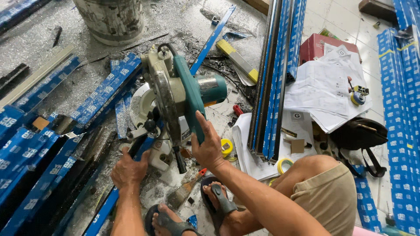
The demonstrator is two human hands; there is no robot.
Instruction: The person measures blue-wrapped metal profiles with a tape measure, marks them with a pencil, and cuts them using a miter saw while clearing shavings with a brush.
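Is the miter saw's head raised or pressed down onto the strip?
Raised. The miter saw head tilts up, blade guard clear of the base; right hand grips its handle, left hand presses the blue-wrapped strip.

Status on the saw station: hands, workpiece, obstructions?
Right hand wrapped on the teal miter saw handle. Left hand pressing the blue-wrapped strip at the saw base. Paintbrush and metal shavings by the feet.

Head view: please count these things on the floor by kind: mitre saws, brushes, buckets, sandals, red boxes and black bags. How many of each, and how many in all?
mitre saw: 1
brush: 1
bucket: 1
sandals: 2
red box: 1
black bag: 1
Total: 7
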